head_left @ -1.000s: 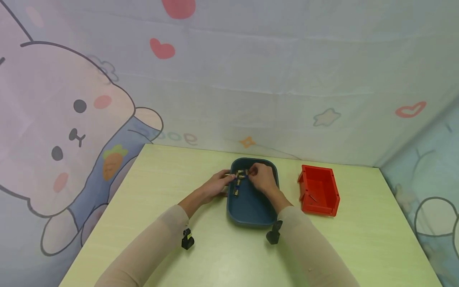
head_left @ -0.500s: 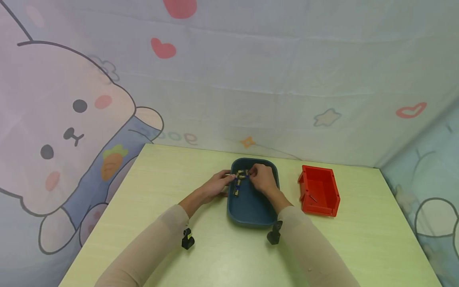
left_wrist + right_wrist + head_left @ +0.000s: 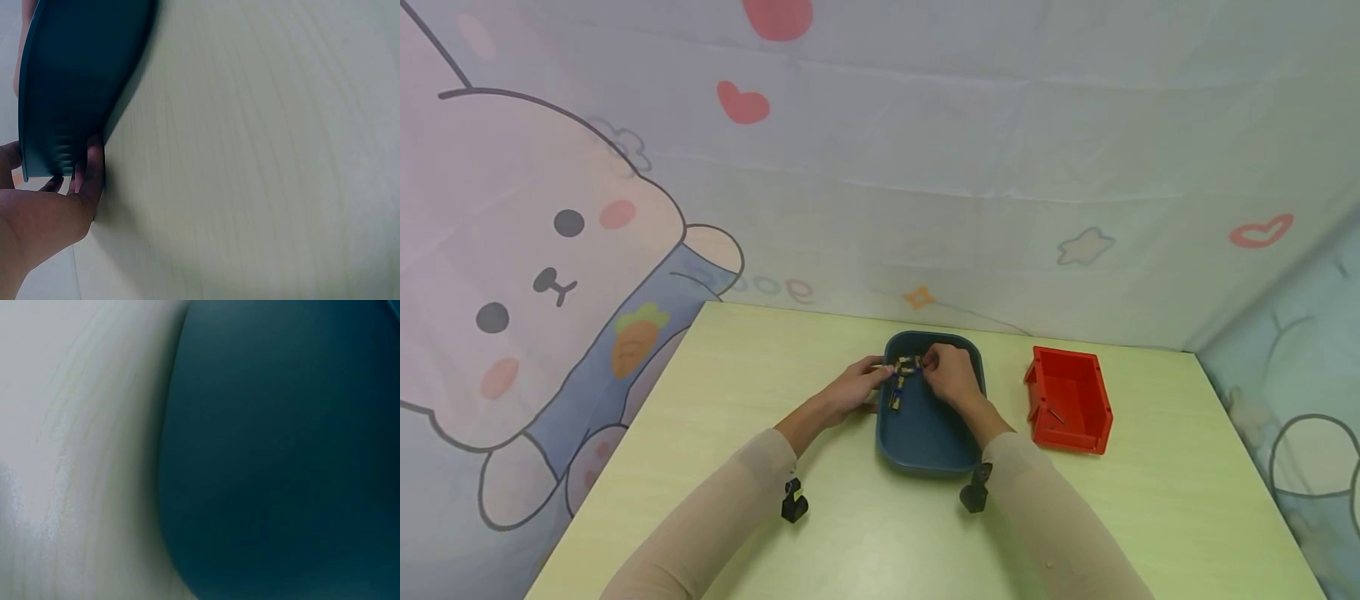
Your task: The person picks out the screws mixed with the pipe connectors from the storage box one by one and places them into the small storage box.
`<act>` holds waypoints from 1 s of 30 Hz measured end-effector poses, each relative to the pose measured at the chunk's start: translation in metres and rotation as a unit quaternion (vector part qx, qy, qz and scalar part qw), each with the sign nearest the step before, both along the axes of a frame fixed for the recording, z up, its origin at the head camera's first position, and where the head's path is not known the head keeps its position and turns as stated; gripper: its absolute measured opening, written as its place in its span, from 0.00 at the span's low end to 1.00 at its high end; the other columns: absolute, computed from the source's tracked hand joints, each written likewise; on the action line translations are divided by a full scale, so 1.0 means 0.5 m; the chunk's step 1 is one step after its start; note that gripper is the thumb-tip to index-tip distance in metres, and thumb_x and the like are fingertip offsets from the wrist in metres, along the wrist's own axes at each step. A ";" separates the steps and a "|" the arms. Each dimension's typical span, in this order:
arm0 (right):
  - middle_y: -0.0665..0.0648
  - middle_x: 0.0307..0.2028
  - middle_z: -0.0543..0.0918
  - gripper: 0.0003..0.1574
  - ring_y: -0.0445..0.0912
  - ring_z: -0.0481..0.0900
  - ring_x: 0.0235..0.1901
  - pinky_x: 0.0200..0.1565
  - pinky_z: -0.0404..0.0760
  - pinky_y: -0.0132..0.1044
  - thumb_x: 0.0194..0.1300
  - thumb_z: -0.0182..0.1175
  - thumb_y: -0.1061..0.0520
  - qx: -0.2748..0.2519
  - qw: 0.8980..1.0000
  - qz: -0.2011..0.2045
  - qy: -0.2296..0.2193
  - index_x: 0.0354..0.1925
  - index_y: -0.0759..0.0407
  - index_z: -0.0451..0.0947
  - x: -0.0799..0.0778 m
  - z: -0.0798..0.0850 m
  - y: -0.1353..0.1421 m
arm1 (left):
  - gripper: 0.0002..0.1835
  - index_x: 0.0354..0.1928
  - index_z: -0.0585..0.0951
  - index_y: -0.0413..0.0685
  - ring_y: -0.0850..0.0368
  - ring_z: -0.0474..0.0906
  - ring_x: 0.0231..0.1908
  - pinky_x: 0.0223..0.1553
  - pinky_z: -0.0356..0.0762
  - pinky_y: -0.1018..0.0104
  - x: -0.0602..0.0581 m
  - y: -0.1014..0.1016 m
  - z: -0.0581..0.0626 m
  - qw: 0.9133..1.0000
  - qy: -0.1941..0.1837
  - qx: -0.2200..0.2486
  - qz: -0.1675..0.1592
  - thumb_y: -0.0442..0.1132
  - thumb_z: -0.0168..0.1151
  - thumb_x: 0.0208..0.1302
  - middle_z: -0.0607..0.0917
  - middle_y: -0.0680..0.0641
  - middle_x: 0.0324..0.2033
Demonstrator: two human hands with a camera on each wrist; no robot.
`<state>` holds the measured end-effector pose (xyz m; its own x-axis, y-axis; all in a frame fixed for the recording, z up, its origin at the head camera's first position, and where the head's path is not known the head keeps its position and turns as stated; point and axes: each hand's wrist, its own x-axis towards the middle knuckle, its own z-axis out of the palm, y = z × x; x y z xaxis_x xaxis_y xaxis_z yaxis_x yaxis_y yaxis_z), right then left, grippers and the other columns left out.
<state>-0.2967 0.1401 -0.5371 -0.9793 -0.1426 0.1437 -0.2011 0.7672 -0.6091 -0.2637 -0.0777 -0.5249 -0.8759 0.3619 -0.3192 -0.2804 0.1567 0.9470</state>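
A dark blue tray (image 3: 928, 435) stands on the table in the head view. My left hand (image 3: 852, 388) grips its left wall, thumb over the rim and fingers along the outside. The left wrist view shows those fingers (image 3: 94, 165) against the outer wall. Several small brass-coloured fittings (image 3: 897, 393) with blue parts lie in the tray's far left portion. Reaching inside, my right hand (image 3: 951, 375) pinches the end of one brass-and-blue fitting (image 3: 917, 362) with its fingertips, partly hidden. In the right wrist view only the tray wall (image 3: 262, 450) and table show.
To the right of the tray is a red open-front bin (image 3: 1067, 396) with a small thin metal piece (image 3: 1056, 415) in it. A printed cloth (image 3: 880, 167) hangs behind the pale table (image 3: 880, 550). Black wrist cameras (image 3: 793, 502) sit at both sleeves.
Hands and tray stay almost in place. The right fingertips shift very slightly at the fittings, and the whole head view drifts a little.
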 end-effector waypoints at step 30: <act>0.56 0.35 0.86 0.03 0.47 0.84 0.36 0.43 0.85 0.43 0.65 0.68 0.65 -0.087 0.993 0.072 0.037 0.39 0.61 0.86 0.017 0.017 0.001 | 0.32 0.82 0.61 0.47 0.38 0.67 0.73 0.57 0.84 0.50 -0.002 0.002 -0.003 1.000 0.006 -0.005 0.005 0.51 0.52 0.85 0.66 0.35 0.76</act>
<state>-0.2882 0.1405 -0.5284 -0.9367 -0.2468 0.2483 -0.3494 0.6125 -0.7091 -0.2645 -0.0767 -0.5262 -0.8831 0.3500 -0.3126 -0.2708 0.1641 0.9485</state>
